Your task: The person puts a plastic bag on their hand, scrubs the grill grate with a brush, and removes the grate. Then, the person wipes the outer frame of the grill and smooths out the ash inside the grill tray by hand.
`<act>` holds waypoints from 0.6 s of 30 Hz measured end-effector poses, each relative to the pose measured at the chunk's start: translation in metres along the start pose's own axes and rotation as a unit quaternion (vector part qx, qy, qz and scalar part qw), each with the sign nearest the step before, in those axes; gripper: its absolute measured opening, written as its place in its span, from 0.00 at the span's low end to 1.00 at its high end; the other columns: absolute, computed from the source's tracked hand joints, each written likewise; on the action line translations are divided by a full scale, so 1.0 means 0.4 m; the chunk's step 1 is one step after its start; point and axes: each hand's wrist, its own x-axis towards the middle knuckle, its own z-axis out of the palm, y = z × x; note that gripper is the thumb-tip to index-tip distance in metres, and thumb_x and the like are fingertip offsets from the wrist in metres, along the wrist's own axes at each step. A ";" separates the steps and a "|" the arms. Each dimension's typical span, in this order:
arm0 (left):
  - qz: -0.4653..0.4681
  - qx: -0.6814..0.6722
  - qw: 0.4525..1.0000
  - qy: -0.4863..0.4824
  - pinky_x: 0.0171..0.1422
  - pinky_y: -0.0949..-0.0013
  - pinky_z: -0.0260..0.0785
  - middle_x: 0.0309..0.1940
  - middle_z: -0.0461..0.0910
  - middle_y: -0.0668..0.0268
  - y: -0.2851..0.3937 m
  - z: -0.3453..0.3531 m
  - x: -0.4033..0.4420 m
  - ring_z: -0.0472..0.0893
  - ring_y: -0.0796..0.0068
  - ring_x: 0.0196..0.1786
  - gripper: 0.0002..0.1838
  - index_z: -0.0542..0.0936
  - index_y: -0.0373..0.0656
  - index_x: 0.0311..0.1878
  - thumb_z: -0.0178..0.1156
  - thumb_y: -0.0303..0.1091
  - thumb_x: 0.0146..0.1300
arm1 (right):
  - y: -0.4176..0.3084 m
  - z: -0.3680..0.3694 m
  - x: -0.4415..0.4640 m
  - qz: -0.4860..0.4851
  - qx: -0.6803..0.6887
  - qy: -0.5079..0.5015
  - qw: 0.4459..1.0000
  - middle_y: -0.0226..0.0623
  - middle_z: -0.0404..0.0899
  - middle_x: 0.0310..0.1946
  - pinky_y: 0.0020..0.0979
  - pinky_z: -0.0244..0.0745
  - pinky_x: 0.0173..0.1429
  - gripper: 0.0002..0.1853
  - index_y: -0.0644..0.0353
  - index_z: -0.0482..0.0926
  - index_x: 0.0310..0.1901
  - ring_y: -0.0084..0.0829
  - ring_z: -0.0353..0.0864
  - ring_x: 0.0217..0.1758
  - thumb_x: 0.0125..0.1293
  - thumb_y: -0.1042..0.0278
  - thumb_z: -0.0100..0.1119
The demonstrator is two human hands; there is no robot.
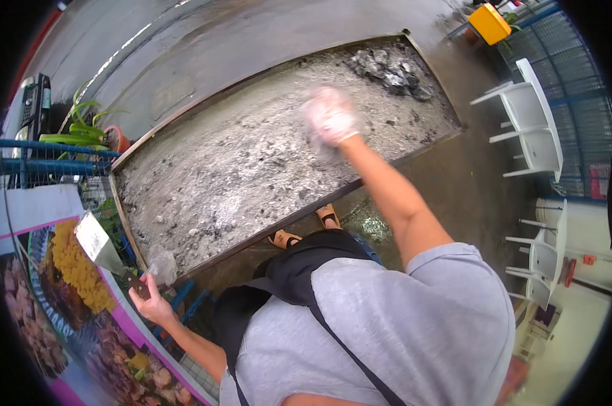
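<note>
My left hand (153, 301) is wrapped round the brown handle of a scraper (101, 243), whose wide metal blade points up and away to the left. A crumpled clear plastic bag (162, 264) is beside that hand. Stretched out over a long metal trough (279, 238) of grey ash (231, 162), my right hand (333, 118) wears a clear plastic glove and is smeared by motion. Whether its fingers hold anything is hidden by the blur. Dark and white charcoal lumps (394, 73) lie heaped at the trough's far right end.
White plastic chairs (532, 125) stand on the right near a blue mesh fence (576, 88). A yellow box (489, 24) is at the upper right. On the left are a potted plant (118, 139) and a banner with food pictures (82, 271). My sandalled feet show below the trough.
</note>
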 end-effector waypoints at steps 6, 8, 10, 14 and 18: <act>-0.007 0.033 0.999 0.001 0.49 0.71 0.70 0.38 0.80 0.68 0.007 -0.004 -0.004 0.77 0.77 0.41 0.09 0.77 0.37 0.43 0.64 0.30 0.63 | -0.192 -0.010 -0.045 -0.163 -0.019 -0.016 0.986 0.36 0.58 0.72 0.39 0.43 0.79 0.33 0.47 0.58 0.72 0.34 0.53 0.77 0.66 0.45 0.41; -0.006 0.043 0.999 0.002 0.49 0.71 0.70 0.38 0.80 0.68 0.004 -0.003 -0.004 0.77 0.77 0.41 0.09 0.78 0.37 0.44 0.64 0.30 0.63 | -0.141 -0.015 -0.046 -0.150 -0.023 -0.059 0.987 0.29 0.50 0.76 0.38 0.37 0.80 0.35 0.39 0.51 0.75 0.33 0.45 0.80 0.69 0.35 0.31; -0.002 0.057 0.998 0.003 0.50 0.71 0.70 0.39 0.82 0.66 0.010 -0.009 -0.002 0.79 0.76 0.42 0.11 0.78 0.36 0.44 0.65 0.32 0.63 | -0.055 -0.035 -0.022 -0.165 -0.032 -0.077 0.983 0.29 0.49 0.77 0.39 0.37 0.80 0.35 0.40 0.51 0.75 0.33 0.45 0.80 0.70 0.35 0.27; 0.004 0.060 0.998 0.014 0.51 0.70 0.70 0.39 0.83 0.65 0.009 -0.011 -0.008 0.80 0.75 0.42 0.13 0.79 0.35 0.44 0.65 0.35 0.63 | 0.123 -0.109 -0.072 -0.101 -0.005 -0.142 0.985 0.37 0.49 0.76 0.39 0.46 0.80 0.34 0.50 0.48 0.75 0.35 0.49 0.78 0.73 0.41 0.23; 0.009 0.068 0.997 0.017 0.52 0.69 0.70 0.39 0.82 0.65 0.030 -0.015 -0.022 0.79 0.74 0.42 0.12 0.78 0.35 0.44 0.65 0.33 0.63 | 0.332 -0.113 -0.131 -0.042 -0.166 -0.148 0.974 0.40 0.37 0.78 0.39 0.42 0.80 0.35 0.58 0.42 0.75 0.37 0.43 0.80 0.74 0.45 0.21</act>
